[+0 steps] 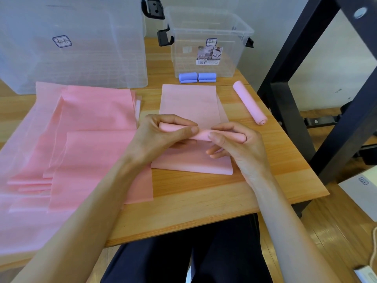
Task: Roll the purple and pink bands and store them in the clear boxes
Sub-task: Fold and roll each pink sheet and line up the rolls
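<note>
Rolling, head view: left hand (157,135) and right hand (234,144) each hold a pinching grip on the half-rolled pink band (195,156), centre tabletop (204,190). Advice: keep both ends level and tension even so the roll stays straight. Finished pink roll (250,103) right; purple rolls (197,77) before the small clear box (208,43).

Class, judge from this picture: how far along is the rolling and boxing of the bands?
Done: one pink roll and two purple rolls lie on the table, not yet boxed. In hand: the left hand and right hand grip a half-rolled pink band. Left: the flat pink pile, and the small clear box looks empty.
</note>
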The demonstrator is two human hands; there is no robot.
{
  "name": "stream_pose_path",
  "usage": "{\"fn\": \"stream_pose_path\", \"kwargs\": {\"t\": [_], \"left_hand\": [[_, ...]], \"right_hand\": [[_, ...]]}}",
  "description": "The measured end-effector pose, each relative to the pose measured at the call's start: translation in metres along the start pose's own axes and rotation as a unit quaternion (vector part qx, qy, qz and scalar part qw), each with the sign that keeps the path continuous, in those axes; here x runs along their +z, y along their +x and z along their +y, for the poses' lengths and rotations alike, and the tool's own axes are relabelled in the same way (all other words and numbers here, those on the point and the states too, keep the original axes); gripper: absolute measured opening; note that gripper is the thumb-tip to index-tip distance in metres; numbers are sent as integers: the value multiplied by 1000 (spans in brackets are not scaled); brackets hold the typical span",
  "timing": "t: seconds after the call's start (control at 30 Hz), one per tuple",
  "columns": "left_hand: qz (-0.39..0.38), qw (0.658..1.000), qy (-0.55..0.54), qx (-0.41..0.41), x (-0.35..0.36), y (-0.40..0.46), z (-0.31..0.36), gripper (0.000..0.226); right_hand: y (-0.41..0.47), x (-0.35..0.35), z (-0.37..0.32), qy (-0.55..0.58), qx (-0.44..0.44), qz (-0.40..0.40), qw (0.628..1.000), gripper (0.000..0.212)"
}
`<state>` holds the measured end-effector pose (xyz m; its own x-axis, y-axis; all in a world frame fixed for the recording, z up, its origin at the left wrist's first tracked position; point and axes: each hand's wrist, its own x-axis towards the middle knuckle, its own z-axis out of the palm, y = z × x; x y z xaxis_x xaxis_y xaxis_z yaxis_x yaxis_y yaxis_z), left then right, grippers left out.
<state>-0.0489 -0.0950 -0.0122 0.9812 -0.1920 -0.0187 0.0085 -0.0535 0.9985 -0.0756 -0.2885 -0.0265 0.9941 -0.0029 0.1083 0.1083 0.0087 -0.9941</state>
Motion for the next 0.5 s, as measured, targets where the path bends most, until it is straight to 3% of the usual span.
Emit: {"fn": "stream_pose_path", "kwargs": {"t": [0.1, 0.27, 0.5], "left_hand": [[4, 1000, -11, -27, 1, 0, -1, 20], [-9, 1000, -9, 9, 0, -1, 1, 24], [-8, 1000, -7, 12, 1, -1, 0, 24]], "right_hand": [[-1, 1, 0, 3, -14, -4, 1000, 37], [-1, -1, 0, -2, -15, 6, 1000, 21], [-1, 0, -1, 9, -5, 4, 1000, 33]]}}
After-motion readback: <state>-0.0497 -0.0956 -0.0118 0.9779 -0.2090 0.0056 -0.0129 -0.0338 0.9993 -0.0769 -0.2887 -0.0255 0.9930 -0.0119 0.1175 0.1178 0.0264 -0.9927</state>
